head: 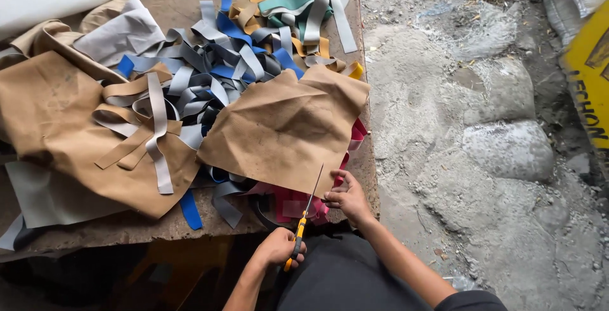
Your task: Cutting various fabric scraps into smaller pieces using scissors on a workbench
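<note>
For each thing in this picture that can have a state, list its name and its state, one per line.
Scissors: held in left hand, blades nearly closed, at the sheet's edge.
Tan sheet: creased, lying flat, gripped at its edge by right hand.
Strips: cut, tangled in a pile.

This looks like a rough, open-air workshop for cutting leather or similar sheet material. A worn wooden desk (171,228) is heaped with tan sheets (282,127) and a tangle of cut strips (219,64) in grey, blue, teal and mustard. Beside it lies bare, uneven ground of stone and dirt (482,127), with straw and debris near its far edge.
</note>
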